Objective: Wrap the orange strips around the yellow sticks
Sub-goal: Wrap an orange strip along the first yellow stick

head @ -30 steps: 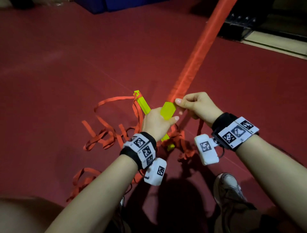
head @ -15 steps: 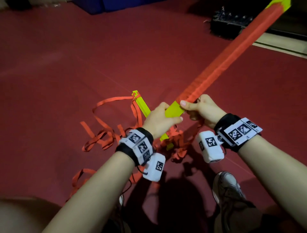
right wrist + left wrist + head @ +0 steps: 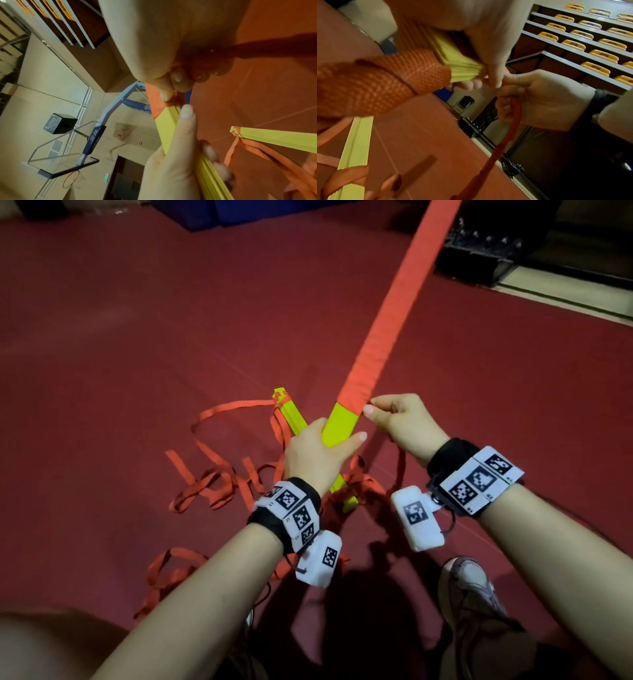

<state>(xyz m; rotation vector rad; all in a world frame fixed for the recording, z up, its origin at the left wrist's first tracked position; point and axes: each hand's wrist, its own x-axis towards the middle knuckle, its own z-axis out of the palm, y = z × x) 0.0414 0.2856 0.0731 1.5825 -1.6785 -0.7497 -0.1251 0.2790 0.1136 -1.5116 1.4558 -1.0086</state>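
A long yellow stick (image 3: 339, 428) rises toward the upper right, most of it covered by wound orange strip (image 3: 394, 313). My left hand (image 3: 320, 455) grips its bare yellow lower part. My right hand (image 3: 394, 419) pinches the orange strip at the lower edge of the winding, and the strip's tail (image 3: 505, 142) hangs below that hand. The left wrist view shows the winding (image 3: 376, 81) close up. A second yellow stick (image 3: 291, 412) lies on the floor with a strip tied at its far end. Loose orange strips (image 3: 212, 484) curl on the floor to the left.
The floor (image 3: 137, 337) is dark red. Black equipment (image 3: 479, 258) and a pale floor strip (image 3: 565, 292) are at the far right, a blue mat (image 3: 257, 213) at the top. My shoe (image 3: 469, 587) is at the lower right. Bleacher seats (image 3: 573, 44) and a basketball hoop (image 3: 72, 175) stand beyond.
The wrapped stick's far end swung to the right and has come back toward upright. Both hands kept their hold and the right hand stays at the edge of the winding.
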